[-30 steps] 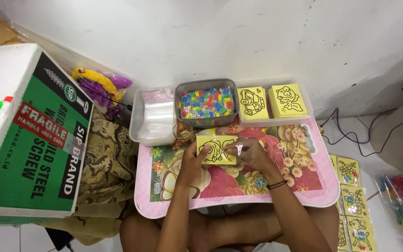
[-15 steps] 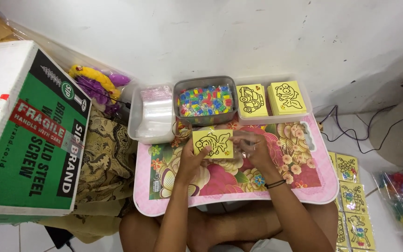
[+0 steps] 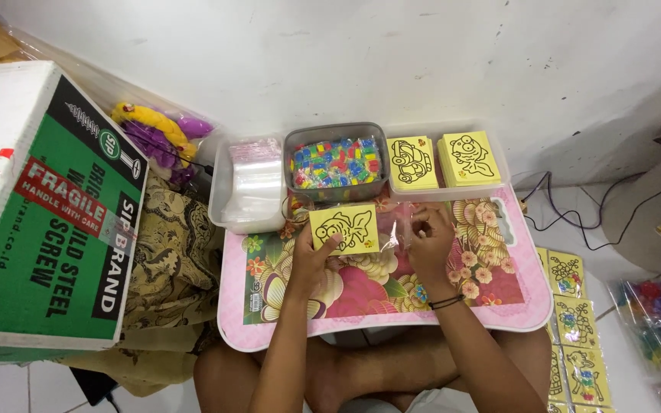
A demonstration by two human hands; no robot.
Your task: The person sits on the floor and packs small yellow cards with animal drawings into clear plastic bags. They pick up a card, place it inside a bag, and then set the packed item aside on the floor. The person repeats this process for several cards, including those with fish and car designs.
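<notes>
Left hand [image 3: 311, 256] pinches a yellow card [image 3: 344, 229] by its lower left corner, thumb on the face and fingers behind; the card is raised above the far middle of the tray [image 3: 269, 321]. The card appears thin, light and fairly stiff, likely to crease if squeezed, so an edge or corner grip suits it. Right hand [image 3: 430, 241], fingers curled, grips a clear sleeve [image 3: 395, 233] just right of the card; the film looks limp and slippery, best pinched at its open edge.

Surroundings, left to right: a large box [image 3: 40, 206] beside the tray's left edge over patterned cloth [image 3: 170, 260]; a tub of clear bags [image 3: 248, 187] at the far left corner; a grey tub of coloured pieces [image 3: 336, 162] directly beyond the card; a container with two card stacks [image 3: 441, 160] at the far right corner; finished cards [image 3: 575, 329] off the right edge. The grey tub stands close behind the card.
</notes>
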